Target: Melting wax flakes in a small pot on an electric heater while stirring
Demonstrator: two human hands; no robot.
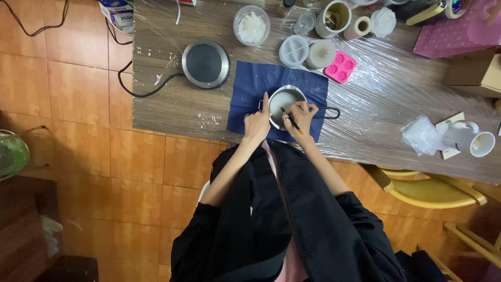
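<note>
Two hands | left hand (257, 124) steadies metal pot (284, 104) | milky liquid inside

Your silver pot (286, 104) holds white wax on a navy cloth (250, 89); the mould (340, 67) is pink.
</note>
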